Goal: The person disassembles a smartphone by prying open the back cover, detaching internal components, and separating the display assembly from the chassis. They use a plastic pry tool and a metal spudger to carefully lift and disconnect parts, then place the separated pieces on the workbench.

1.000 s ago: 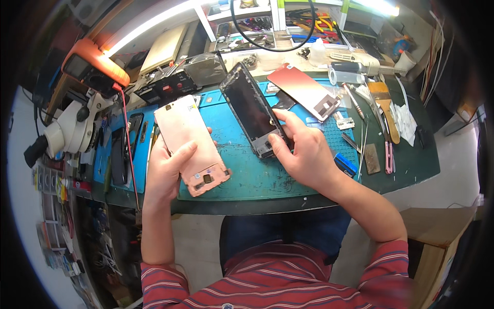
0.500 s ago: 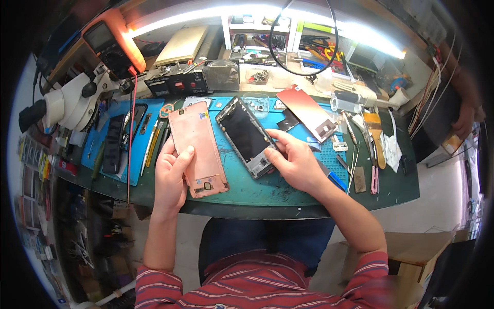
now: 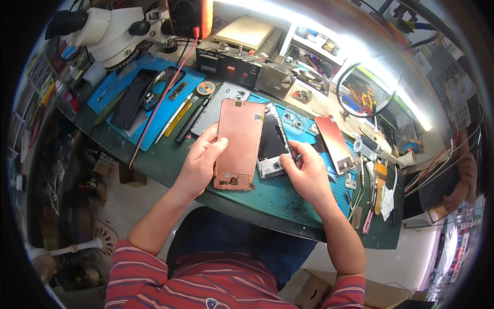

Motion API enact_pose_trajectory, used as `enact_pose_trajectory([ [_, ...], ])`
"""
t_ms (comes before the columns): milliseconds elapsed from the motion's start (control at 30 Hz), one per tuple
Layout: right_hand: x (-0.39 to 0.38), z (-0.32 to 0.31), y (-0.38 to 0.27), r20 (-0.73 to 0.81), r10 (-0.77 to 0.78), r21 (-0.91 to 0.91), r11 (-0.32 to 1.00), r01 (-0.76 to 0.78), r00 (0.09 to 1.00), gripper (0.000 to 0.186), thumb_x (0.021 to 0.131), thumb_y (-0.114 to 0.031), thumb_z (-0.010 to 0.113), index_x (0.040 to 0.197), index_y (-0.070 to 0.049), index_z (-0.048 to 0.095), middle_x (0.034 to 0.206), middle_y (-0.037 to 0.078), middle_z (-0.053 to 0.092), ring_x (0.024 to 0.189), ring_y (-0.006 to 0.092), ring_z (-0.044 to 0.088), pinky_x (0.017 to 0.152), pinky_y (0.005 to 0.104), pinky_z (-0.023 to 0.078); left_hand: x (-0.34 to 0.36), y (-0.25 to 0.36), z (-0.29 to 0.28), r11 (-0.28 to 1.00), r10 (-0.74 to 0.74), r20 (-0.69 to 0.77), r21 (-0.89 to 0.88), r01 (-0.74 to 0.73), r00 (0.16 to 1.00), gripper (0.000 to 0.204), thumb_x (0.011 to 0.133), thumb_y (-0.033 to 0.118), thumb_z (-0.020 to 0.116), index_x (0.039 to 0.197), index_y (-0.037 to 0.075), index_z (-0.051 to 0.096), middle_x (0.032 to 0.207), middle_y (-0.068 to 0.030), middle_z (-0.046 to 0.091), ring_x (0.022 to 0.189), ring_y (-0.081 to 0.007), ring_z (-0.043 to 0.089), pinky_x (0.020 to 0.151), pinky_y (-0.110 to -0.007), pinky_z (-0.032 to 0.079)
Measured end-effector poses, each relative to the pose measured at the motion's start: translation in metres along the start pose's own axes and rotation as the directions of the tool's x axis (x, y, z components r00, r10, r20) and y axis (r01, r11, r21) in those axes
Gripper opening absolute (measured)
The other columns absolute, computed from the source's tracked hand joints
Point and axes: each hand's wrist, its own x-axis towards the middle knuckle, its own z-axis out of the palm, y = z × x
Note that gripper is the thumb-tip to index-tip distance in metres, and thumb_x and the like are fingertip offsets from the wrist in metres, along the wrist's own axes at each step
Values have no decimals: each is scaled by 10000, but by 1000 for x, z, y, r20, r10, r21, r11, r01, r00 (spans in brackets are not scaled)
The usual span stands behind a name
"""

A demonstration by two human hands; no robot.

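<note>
My left hand (image 3: 199, 160) is closed on a pink phone panel (image 3: 237, 139), thumb on its face and fingers behind its left edge. The panel is upright in the picture, with a small dark square opening near its bottom. To its right, my right hand (image 3: 310, 172) grips an opened phone frame (image 3: 271, 140) by its lower right side. The frame has a black middle and a silver lower part. The panel covers part of the frame's left edge; whether they touch I cannot tell. Both are over the green bench mat (image 3: 242, 206).
A red gradient phone back cover (image 3: 333, 140) and blue mat lie on the right, beside brushes (image 3: 380, 188) and tweezers. Leftward are a dark phone (image 3: 135, 98), pens, a solder reel (image 3: 206, 88) and a microscope (image 3: 110, 33). A red cable (image 3: 162, 103) crosses the bench. Another person's hand (image 3: 458, 195) shows far right.
The view has turned to the left, so the bench appears shifted right and tilted. The pink panel and the phone frame have come together, the panel now overlapping the frame. Both hands keep their holds.
</note>
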Motion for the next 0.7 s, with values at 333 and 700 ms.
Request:
enact_pose_trajectory([
  [333, -16, -20, -34, -249, -304, -143, 951, 276, 920, 131, 972, -135, 677, 1055, -67, 752, 818, 71, 647, 542, 183, 564, 519, 339, 468, 1, 1, -3, 1000, 3, -17, -25, -4, 1000, 502, 1137, 315, 406, 1503, -27, 435, 1332, -97, 621, 1191, -119, 599, 1031, -286, 469],
  [700, -90, -2, -100, -295, -934, -102, 240, 965, 201, 486, 1012, -216, 551, 1491, -296, 564, 1131, -41, 735, 800, 126, 583, 614, 267, 455, 1, 10, 18, 995, 2, -93, -95, -11, 996, 541, 1151, 421, 309, 1371, -12, 550, 1211, -71, 676, 1077, -109, 646, 944, -273, 517],
])
